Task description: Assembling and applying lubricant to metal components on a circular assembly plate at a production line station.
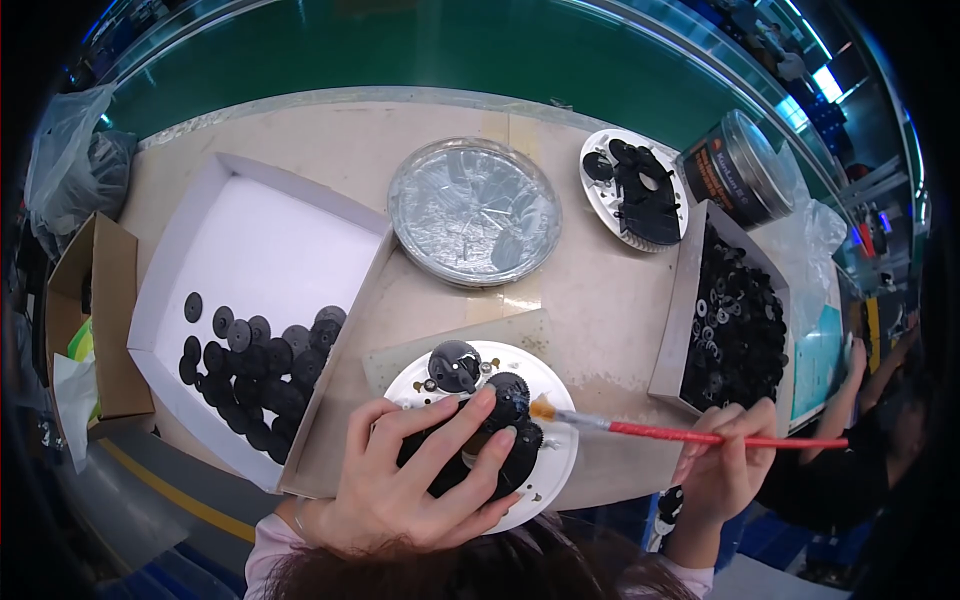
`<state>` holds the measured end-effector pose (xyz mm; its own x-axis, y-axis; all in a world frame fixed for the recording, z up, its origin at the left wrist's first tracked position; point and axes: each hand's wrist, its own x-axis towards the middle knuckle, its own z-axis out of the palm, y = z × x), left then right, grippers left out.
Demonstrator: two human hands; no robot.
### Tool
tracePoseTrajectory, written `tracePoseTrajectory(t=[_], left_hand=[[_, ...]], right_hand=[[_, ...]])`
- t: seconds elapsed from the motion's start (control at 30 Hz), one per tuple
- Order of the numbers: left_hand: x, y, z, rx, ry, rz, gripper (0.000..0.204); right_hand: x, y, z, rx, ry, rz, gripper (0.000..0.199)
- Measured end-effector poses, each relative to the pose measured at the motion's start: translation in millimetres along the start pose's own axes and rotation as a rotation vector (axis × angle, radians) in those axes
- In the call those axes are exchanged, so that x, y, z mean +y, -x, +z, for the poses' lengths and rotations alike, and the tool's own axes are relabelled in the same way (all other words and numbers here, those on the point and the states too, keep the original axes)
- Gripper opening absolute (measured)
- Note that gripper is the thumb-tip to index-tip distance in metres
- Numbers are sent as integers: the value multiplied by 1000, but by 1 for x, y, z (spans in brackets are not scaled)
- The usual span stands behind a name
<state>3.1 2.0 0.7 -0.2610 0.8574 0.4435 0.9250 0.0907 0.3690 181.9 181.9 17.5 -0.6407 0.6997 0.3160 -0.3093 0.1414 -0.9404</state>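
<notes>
A white round base [563, 440] with black gears [512, 398] mounted on it lies at the near middle of the table. My left hand [420, 480] lies over the black gear assembly and grips it, the fingers curved across its top. The thumb side is hidden. In my right hand [735, 450] is a red-handled paintbrush [660, 432], pinched between thumb and fingers. Its bristle tip, tan in colour, touches or nearly touches the gears' right side; I cannot tell which.
A white box [265, 235] with loose black gears stands left; another box [675, 345] of small gears stands right. Between them sits a film-covered round dish [475, 210]. Behind are a second gear-bearing base [640, 190] and a tin [735, 170]. Another person [850, 430] is at far right.
</notes>
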Motion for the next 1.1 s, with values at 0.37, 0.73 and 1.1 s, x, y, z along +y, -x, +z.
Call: tracePoseTrajectory(t=[0.37, 0.73, 1.1], left_hand=[[-1, 1, 0, -3, 9, 10, 36], [-5, 1, -7, 33, 110, 24, 54], [-2, 23, -28, 118, -18, -69, 61]], right_hand=[[-24, 25, 5, -192, 634, -516, 20], [-15, 7, -9, 115, 497, -495, 15], [42, -85, 22, -772, 1094, -786, 34]])
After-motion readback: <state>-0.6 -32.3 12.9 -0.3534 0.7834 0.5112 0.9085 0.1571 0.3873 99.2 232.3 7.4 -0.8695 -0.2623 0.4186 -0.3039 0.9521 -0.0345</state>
